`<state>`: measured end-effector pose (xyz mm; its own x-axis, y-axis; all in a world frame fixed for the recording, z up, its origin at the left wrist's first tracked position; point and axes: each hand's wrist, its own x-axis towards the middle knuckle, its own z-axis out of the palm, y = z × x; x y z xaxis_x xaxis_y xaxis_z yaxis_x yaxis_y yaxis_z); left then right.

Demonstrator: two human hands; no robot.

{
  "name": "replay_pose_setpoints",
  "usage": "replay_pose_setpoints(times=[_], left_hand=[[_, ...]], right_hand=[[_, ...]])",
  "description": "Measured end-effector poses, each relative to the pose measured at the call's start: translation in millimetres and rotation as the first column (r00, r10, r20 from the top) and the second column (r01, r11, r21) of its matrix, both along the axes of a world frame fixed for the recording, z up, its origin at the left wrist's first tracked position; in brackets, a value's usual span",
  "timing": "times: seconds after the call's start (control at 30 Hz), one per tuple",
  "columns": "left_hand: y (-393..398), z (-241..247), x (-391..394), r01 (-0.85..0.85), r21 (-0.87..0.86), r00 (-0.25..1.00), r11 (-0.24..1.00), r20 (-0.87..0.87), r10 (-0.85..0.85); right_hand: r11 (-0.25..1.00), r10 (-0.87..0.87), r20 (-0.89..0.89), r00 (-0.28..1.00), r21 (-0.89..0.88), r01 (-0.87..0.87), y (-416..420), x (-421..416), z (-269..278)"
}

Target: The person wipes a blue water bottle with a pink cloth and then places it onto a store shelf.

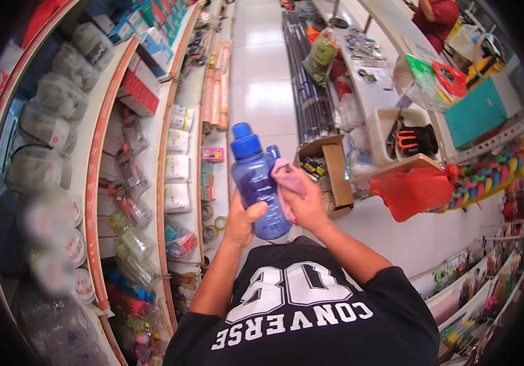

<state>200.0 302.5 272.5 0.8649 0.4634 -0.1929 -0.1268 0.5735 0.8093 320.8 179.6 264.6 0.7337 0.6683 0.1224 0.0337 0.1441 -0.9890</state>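
Note:
A large blue plastic water bottle (257,187) with a screw cap and a side handle is held tilted in front of my chest. My left hand (242,219) grips its lower left side, thumb across the front. On the other side, my right hand (306,201) holds a pink cloth (288,180) against the bottle near the handle. The bottle's cap is on. The fingers behind the bottle are hidden.
Shelves at left hold wrapped containers (51,123), clear bottles (136,242) and white rolls (177,169). An open cardboard box (337,176) stands on the floor at right, below a counter with a white bin (378,135) and red plastic bag (410,187). A person (440,20) is at upper right.

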Motion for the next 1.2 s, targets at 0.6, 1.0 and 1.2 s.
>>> replay_pose_setpoints(times=[0.6,1.0,1.2], left_hand=[[36,1,-30,-0.068,-0.276,0.964,0.959,0.231,0.134],[85,-6,-54,-0.034,-0.362,0.896,0.932,0.402,0.189],[70,-30,-55,-0.023,-0.388,0.936,0.921,0.315,0.156]], right_hand=[[0.936,0.321,-0.152,0.935,-0.097,-0.338,53,5,-3],[0.976,0.206,-0.351,0.914,0.005,-0.218,30,2,-3],[0.972,0.235,-0.133,0.963,0.036,-0.232,64,17,36]])
